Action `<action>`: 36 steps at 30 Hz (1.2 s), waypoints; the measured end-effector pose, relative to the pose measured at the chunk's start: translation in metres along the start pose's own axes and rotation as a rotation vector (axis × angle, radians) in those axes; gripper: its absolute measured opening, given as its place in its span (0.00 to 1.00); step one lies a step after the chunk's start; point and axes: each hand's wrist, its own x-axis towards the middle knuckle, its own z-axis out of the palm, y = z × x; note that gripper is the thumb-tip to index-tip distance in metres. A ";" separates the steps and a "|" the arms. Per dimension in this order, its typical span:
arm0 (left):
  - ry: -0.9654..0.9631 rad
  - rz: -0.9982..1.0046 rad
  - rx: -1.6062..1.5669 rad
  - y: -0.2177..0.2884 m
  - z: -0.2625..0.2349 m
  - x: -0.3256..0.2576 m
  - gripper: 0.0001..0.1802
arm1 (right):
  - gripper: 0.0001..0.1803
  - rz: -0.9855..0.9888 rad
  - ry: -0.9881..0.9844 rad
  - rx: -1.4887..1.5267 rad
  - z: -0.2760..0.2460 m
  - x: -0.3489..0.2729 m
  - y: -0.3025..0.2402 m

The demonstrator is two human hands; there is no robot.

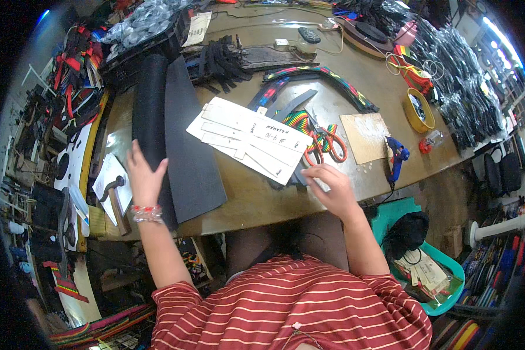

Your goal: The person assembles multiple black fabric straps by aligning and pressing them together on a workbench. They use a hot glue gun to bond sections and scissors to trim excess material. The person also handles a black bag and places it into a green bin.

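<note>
My left hand (pixel 144 178) lies with fingers spread at the left side of a black rolled sheet (pixel 150 111), seemingly resting against it. The roll's loose flat part (pixel 189 151) spreads to its right. My right hand (pixel 334 191) is closed in a pinch near the corner of a cream card template (pixel 248 139); something small and pale shows at its fingers, too little to name. Orange-handled scissors (pixel 336 146) lie just beyond that hand, partly over striped red, yellow and green webbing (pixel 296 121). Dark strips stick out from under the card.
A hammer (pixel 115 201) lies on white paper at the left. Right of centre are a stained board (pixel 364 137), a blue glue gun (pixel 395 157) and a yellow bowl (pixel 419 111). A teal basket (pixel 456 283) stands below the table's right edge. Patterned straps (pixel 326 76) curve behind.
</note>
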 end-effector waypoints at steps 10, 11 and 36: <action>-0.140 -0.125 0.011 -0.034 -0.023 0.002 0.50 | 0.15 0.010 -0.153 -0.079 0.055 0.027 0.005; -0.169 -0.100 0.053 -0.028 -0.019 0.005 0.50 | 0.14 0.002 -0.177 -0.033 0.062 0.032 -0.001; -0.727 -0.419 -1.625 -0.025 0.033 0.020 0.39 | 0.63 0.443 -0.331 0.941 0.212 0.096 -0.054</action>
